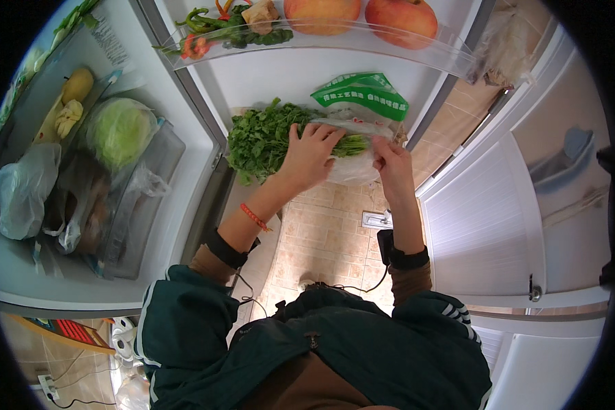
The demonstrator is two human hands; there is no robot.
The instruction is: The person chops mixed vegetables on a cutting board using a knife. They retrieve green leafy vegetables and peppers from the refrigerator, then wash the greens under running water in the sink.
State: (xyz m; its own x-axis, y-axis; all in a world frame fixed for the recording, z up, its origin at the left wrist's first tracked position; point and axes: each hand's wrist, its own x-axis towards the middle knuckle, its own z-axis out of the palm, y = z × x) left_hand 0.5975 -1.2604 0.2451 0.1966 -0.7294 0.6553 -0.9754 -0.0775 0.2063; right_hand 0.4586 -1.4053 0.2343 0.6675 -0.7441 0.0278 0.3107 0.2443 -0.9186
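A leafy bunch of cilantro-like herbs (260, 138) lies at the lower part of the open refrigerator door, leaves to the left and stems (352, 145) to the right. My left hand (310, 156) lies over the middle of the bunch with its fingers curled onto it. My right hand (392, 161) pinches the thin clear plastic bag (356, 169) at the stem end. Part of this bag lies around and under the stems. Behind the hands stands a green-and-clear printed package (364, 97) bearing writing. Whether the herbs rest on a shelf is hidden.
Above, a clear door shelf (318, 43) holds peppers (197, 23), ginger (260, 16) and two apples (402, 23). The refrigerator interior at left holds a wrapped cabbage (120, 133) and plastic bags (28, 189). A white louvred door (482, 220) stands at right.
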